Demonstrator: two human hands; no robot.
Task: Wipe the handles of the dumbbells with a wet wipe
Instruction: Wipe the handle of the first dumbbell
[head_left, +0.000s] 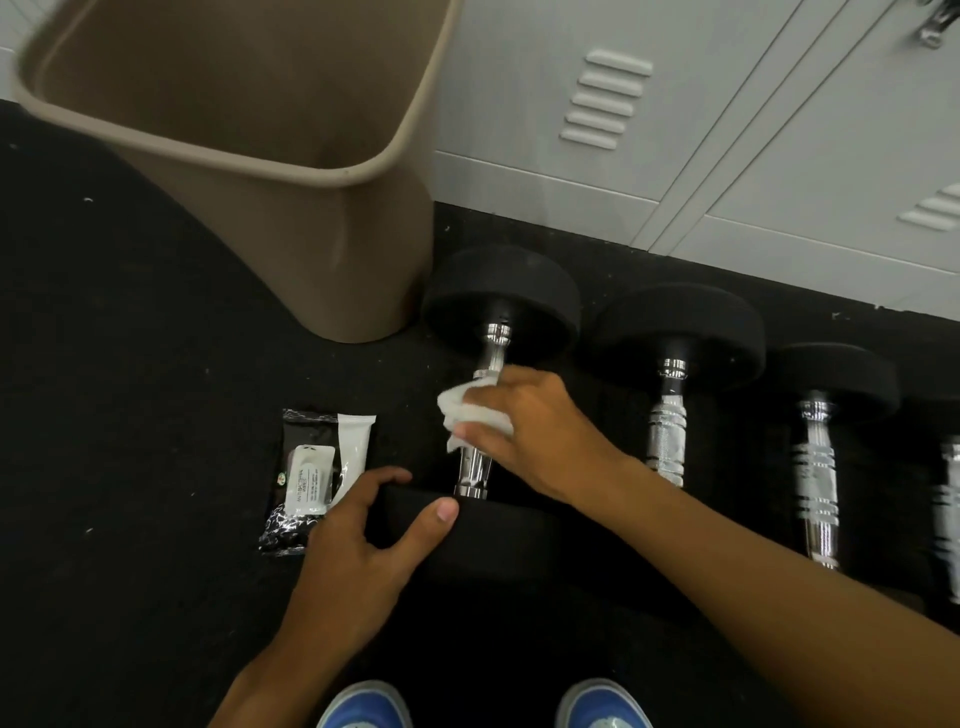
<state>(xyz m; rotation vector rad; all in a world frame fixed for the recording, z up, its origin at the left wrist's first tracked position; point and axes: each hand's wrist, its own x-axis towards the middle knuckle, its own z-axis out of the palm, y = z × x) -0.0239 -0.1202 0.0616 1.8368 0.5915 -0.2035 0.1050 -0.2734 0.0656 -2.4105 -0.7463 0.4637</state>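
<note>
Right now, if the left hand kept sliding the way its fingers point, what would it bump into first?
The left hand already rests on the near dumbbell weight. Its fingers point up and right, so they would probably meet the chrome handle first, though depth is hard to judge.

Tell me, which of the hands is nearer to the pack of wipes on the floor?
The left. The left hand rests on the near weight of the dumbbell, its fingers right beside the pack of wipes. The right hand grips the wet wipe on the handle, farther off.
</note>
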